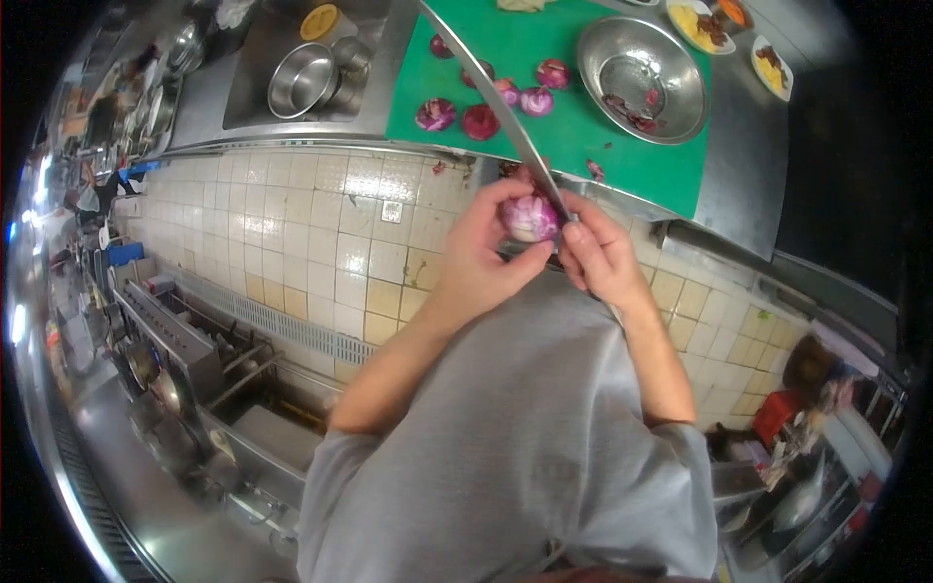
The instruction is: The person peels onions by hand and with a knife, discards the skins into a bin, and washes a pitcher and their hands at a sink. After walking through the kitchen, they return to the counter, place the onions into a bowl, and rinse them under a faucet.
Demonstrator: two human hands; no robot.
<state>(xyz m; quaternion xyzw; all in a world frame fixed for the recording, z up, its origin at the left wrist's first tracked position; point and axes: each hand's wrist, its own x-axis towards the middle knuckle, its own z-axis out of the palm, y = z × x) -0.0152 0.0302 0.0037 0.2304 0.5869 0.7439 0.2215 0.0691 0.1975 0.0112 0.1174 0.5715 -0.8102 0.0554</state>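
My left hand [486, 255] is closed round a red onion [530, 219] whose purple and white side faces up. In my right hand [604, 255] is a long knife [508, 121], gripped low near its handle; the blade rises up and to the left, and its lower end lies beside the onion. Whether the edge touches the onion, I cannot tell. Beyond my hands, several red onions [479, 122] rest on a green cutting board [632, 167]. A metal bowl [612, 44] on the board holds some dark purple skins [641, 119].
Two white plates of food [698, 44] stand at the back right. A sink [243, 97] at the left holds a metal pot [299, 83] and a yellow-rimmed container [321, 24]. Loose onion peel [595, 170] lies by the board's front edge. A person [89, 194] is far left.
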